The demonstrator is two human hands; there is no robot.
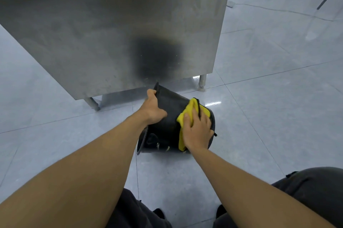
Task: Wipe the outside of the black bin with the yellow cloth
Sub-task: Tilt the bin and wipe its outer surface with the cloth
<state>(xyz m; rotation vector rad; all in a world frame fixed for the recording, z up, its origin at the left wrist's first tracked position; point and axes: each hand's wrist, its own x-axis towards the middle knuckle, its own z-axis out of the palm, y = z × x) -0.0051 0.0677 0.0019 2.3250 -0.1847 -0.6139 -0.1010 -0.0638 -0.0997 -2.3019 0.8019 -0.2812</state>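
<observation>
The black bin [168,122] lies tipped on its side on the tiled floor, its open mouth facing left and its base to the right. My left hand [154,109] grips the bin's rim at the upper left. My right hand [197,131] presses the yellow cloth [191,109] flat against the bin's outer wall near the base. Part of the cloth is hidden under my palm; a yellow edge hangs down by my wrist.
A stainless steel cabinet [115,29] on short legs [202,82] stands right behind the bin, with the bin's dark reflection on its panel. Pale glossy floor tiles [269,109] spread to the right and left. My dark-trousered knees [313,190] are at the bottom.
</observation>
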